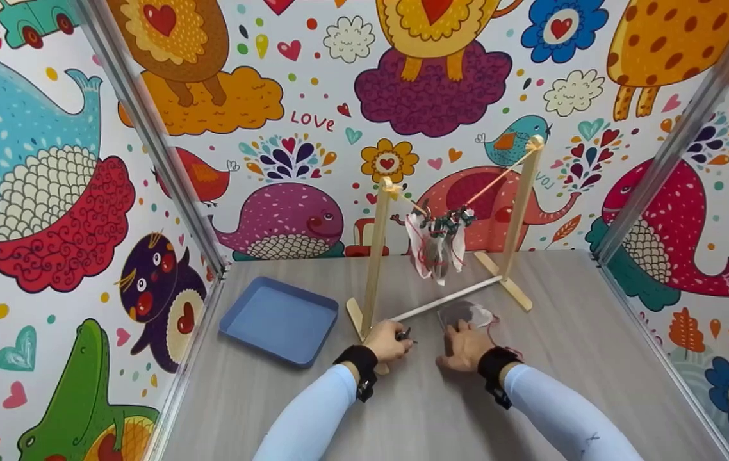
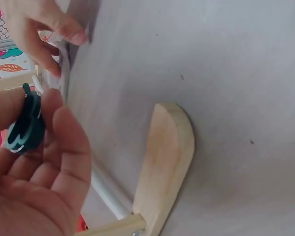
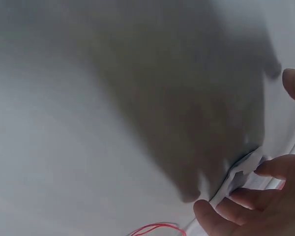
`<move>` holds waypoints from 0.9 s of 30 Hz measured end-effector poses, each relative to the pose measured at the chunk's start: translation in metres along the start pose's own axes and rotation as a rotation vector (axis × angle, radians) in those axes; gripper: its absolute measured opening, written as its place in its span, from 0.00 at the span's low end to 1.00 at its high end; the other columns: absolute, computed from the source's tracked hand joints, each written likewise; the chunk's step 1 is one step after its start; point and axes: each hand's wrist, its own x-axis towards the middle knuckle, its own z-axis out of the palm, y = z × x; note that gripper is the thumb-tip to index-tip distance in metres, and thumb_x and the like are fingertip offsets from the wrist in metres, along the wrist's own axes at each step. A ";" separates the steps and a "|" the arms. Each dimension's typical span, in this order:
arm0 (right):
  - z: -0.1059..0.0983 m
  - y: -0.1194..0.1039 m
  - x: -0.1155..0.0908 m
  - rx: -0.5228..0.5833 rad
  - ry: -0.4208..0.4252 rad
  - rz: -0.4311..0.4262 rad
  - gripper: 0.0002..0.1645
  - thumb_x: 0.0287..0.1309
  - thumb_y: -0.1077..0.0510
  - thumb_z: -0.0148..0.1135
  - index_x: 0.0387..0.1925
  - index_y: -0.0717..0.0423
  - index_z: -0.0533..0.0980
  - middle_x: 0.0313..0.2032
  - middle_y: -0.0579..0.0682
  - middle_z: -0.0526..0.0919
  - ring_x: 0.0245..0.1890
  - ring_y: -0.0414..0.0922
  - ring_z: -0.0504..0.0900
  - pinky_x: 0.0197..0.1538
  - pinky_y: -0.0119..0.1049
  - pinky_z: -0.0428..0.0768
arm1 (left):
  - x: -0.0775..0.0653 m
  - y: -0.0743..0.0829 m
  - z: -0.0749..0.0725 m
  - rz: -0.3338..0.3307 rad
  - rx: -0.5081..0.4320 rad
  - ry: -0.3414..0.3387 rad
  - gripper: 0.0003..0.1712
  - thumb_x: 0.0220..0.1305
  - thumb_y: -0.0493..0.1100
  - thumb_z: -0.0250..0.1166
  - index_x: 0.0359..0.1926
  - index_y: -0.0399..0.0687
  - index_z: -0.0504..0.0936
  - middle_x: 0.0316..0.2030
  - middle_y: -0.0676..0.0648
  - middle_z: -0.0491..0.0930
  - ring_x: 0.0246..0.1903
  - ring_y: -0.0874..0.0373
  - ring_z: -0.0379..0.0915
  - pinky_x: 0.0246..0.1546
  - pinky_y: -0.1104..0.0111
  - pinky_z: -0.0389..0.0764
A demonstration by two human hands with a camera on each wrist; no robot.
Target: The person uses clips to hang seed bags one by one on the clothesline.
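Observation:
My left hand point(image 1: 387, 342) pinches a dark green clip point(image 2: 33, 125) between thumb and fingers, close to the near left foot of a wooden drying rack point(image 1: 374, 262). To its right, my right hand point(image 1: 466, 349) rests its fingertips on a small whitish drawstring pouch point(image 1: 481, 315) with a red string, lying on the table. The right wrist view shows the thumb held apart from the pouch point(image 3: 242, 172). Several similar pouches point(image 1: 439, 253) with red strings hang in a bunch from the rack's cord point(image 1: 499, 177), with dark green clips along their tops.
A shallow blue tray point(image 1: 279, 320) sits on the table left of the rack. The rack's white lower bar point(image 1: 448, 298) runs just beyond both hands. Patterned panels with metal edge strips point(image 1: 153, 141) enclose the table at the back and sides.

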 end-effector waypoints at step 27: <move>0.001 -0.041 -0.016 0.215 0.440 -0.486 0.37 0.59 0.62 0.82 0.68 0.71 0.80 0.45 0.63 0.93 0.36 0.54 0.94 0.39 0.41 0.90 | 0.008 0.024 -0.013 -0.052 0.047 -0.014 0.09 0.61 0.49 0.76 0.34 0.49 0.89 0.27 0.57 0.83 0.29 0.63 0.74 0.33 0.71 0.76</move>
